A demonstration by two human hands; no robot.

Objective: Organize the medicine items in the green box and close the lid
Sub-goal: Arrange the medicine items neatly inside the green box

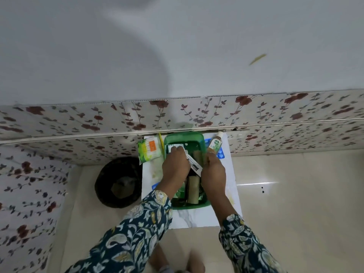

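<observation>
The green box (199,206) stands open on a small white marble-patterned table (197,217), with its far green part (184,137) against the wall. A beige bandage roll (193,189) and green packets lie inside. My left hand (175,167) reaches into the box, fingertips on a white packet (171,148), and grips a white tube with a black label (194,164) that slants between my hands. My right hand (213,170) curls over the box's right wall. What lies under my hands is hidden.
Left of the box lie a green and orange packet (148,149) and a yellow stick (161,142). On the right are a small bottle (215,143) and a blue blister strip (221,153). A black round basket (118,182) sits on the floor to the left.
</observation>
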